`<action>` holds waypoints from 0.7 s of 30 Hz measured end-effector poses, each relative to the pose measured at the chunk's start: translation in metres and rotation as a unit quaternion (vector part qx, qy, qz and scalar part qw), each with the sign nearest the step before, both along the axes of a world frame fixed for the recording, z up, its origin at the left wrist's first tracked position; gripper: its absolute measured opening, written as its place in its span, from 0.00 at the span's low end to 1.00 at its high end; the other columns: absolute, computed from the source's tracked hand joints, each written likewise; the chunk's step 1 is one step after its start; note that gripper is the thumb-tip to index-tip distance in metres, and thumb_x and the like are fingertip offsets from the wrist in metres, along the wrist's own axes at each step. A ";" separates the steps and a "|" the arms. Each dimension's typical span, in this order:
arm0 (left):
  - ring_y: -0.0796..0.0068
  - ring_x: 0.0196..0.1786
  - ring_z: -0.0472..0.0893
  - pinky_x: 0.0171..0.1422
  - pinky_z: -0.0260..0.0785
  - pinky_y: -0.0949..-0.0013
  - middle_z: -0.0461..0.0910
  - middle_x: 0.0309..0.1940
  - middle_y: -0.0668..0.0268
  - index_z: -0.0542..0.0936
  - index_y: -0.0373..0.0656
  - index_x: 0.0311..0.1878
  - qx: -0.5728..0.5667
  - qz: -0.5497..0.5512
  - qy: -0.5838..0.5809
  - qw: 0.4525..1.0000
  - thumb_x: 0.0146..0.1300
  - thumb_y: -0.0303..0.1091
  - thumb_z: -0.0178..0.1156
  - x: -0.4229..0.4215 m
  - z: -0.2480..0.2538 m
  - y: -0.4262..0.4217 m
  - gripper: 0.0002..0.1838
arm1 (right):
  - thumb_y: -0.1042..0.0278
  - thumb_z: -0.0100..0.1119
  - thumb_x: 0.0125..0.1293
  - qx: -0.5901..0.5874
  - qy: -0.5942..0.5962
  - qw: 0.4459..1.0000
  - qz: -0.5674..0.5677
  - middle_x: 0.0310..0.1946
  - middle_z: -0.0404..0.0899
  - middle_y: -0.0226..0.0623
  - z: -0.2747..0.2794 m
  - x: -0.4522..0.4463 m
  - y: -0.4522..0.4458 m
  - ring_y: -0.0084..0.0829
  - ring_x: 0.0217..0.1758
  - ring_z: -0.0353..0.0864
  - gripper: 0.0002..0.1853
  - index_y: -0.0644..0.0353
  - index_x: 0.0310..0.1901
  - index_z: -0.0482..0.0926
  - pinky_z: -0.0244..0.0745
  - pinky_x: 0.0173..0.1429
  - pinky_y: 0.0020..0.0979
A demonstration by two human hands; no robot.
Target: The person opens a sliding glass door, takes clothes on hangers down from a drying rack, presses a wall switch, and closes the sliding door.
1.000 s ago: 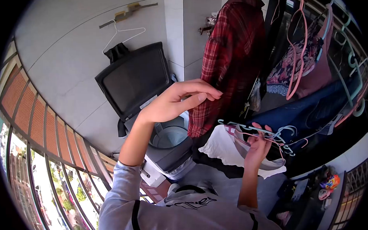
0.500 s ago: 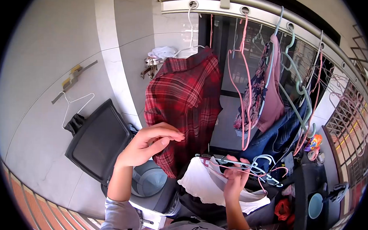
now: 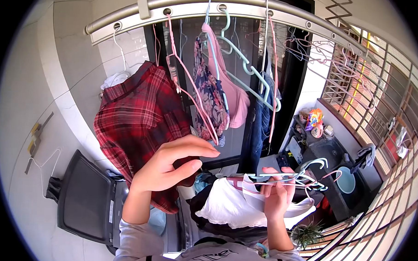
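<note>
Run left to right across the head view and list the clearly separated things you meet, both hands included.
White hanger on the wall, dark washing machine lid, left hand, right hand, orange bag, light blue basin.

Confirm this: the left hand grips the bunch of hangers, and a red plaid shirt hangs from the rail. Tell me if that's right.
Not quite: the head view shows the right hand gripping the bunch of hangers, not the left hand. A red plaid shirt does hang from the rail.
</note>
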State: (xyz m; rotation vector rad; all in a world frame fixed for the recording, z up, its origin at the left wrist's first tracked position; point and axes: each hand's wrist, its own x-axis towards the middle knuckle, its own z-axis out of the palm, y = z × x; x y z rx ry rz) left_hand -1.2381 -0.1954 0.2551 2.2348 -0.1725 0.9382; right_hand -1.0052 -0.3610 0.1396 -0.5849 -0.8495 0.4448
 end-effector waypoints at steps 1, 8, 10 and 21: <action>0.60 0.54 0.80 0.61 0.70 0.62 0.80 0.51 0.55 0.81 0.35 0.53 0.004 -0.010 0.010 1.000 0.68 0.27 0.54 0.003 0.000 -0.004 0.14 | 0.66 0.50 0.72 0.004 -0.008 1.000 -0.010 0.51 0.77 0.61 0.002 0.007 -0.004 0.21 0.22 0.66 0.20 0.59 0.62 0.61 0.69 0.29 0.23; 0.59 0.61 0.76 0.66 0.67 0.60 0.76 0.58 0.56 0.79 0.37 0.59 0.001 -0.096 0.052 0.994 0.66 0.23 0.55 0.031 -0.013 -0.009 0.18 | 0.69 0.46 0.72 -0.020 -0.014 1.000 0.007 0.48 0.79 0.61 0.025 0.037 -0.002 0.18 0.20 0.64 0.17 0.60 0.61 0.63 0.70 0.31 0.24; 0.60 0.67 0.71 0.67 0.64 0.61 0.69 0.65 0.56 0.76 0.38 0.62 0.012 -0.079 0.050 0.996 0.66 0.23 0.55 0.041 -0.019 -0.012 0.20 | 0.68 0.46 0.73 -0.032 -0.012 0.999 -0.012 0.45 0.81 0.57 0.031 0.041 -0.006 0.17 0.19 0.62 0.17 0.60 0.60 0.64 0.67 0.29 0.22; 0.64 0.78 0.56 0.73 0.60 0.60 0.52 0.77 0.59 0.56 0.42 0.76 -0.027 -0.036 -0.042 0.998 0.71 0.26 0.54 0.084 -0.034 -0.006 0.33 | 0.66 0.54 0.72 -0.084 -0.014 0.982 -0.168 0.28 0.80 0.36 0.077 0.055 -0.018 0.10 0.13 0.58 0.12 0.56 0.54 0.73 0.51 0.16 0.15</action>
